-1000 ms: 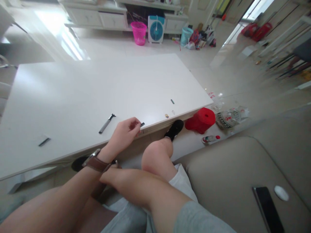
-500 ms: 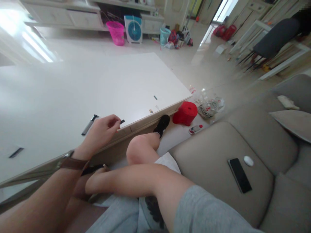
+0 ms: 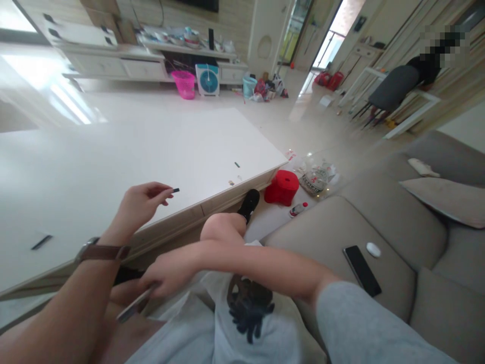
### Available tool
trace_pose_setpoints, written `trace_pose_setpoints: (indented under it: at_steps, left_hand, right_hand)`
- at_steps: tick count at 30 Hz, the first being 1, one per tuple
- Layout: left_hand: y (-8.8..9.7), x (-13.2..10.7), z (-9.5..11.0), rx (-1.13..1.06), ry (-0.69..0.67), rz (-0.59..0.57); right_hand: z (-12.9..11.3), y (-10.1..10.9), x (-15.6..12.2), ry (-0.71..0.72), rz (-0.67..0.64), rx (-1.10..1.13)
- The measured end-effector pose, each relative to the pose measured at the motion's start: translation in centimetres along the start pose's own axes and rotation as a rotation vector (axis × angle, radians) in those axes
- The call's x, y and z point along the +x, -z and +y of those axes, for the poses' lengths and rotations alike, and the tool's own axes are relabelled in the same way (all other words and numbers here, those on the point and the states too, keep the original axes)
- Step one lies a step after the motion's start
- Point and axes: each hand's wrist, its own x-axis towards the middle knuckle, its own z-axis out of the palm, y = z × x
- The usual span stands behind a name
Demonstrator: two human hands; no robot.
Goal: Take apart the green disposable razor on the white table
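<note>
My left hand (image 3: 138, 205) is over the white table's near edge, its fingertips pinching a small black piece (image 3: 176, 190). Below it, in front of my lap, my right hand (image 3: 170, 275) is closed around a slim silver-grey tool (image 3: 135, 304) that points down and to the left; motion blur hides its exact kind. A thin dark strip (image 3: 41, 242) lies on the white table (image 3: 182, 146) to the left. A small green piece (image 3: 237, 165) and a tiny tan piece (image 3: 231, 182) lie near the right end.
A red stool (image 3: 282, 188) and a bottle (image 3: 298, 210) are on the floor beyond the table's right end. On the grey sofa (image 3: 314, 237) lie a phone (image 3: 361, 270) and a white oval object (image 3: 373, 249). Another person (image 3: 428, 71) is at the far right.
The silver-and-black tool that lay on the table behind my left hand is gone from there; my right hand now holds a similar one. The view has tilted up.
</note>
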Motion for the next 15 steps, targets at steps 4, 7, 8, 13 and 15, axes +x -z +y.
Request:
trace_pose_setpoints:
  at_steps: [4,7,8,13,15]
  left_hand:
    - [-0.4,-0.8,0.9,-0.13,0.016,-0.029]
    - [-0.8,-1.3,1.6,-0.187,-0.006,-0.105]
    - [-0.9,-1.4,1.7,-0.208,-0.02,-0.135]
    - [-1.0,-1.6,1.8,-0.295,-0.085,-0.235]
    - [-0.9,-1.7,1.8,-0.323,-0.096,-0.251]
  right_hand:
    - [-2.4,6.6,-6.9,-0.089,0.336,-0.01]
    - [-1.8,9.3,-9.6,-0.278,0.795,-0.064]
    - [-1.3,9.6,-9.8,-0.297,0.872,-0.068]
    - [0.1,9.2,-9.2,-0.279,0.916,-0.089]
    - [0.2,8.9,-9.0,-0.264,0.931,-0.105]
